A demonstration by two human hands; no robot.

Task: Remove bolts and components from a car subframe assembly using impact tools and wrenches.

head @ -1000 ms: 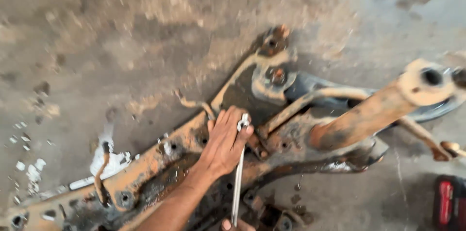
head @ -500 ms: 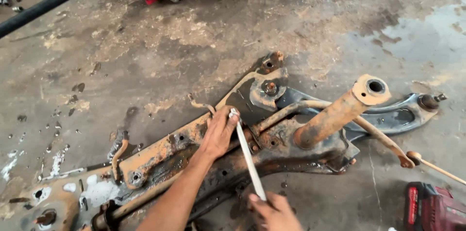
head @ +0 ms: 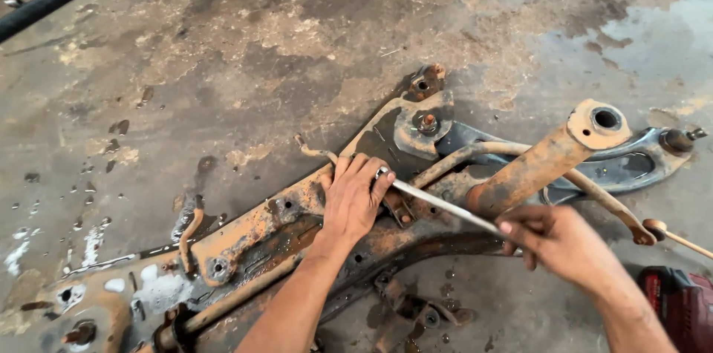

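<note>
Gripping the stiff, slim wrench [head: 438, 203] on the subframe [head: 297, 212], we steady its head left-handed [head: 350, 201], right hand [head: 553, 238] clenching its handle end.

1. Bare concrete floor [head: 312, 41], grey and stained, with brown, rust-coloured patches across its middle.
2. A wet sheen [head: 639, 19] lies toward the floor's top right corner, catching pale daylight.
3. White paint flecks [head: 89, 238] dot the floor near its left edge.
4. Dark spots [head: 119, 126] are scattered left of centre.
5. No walls, windows or furniture are in view.
</note>
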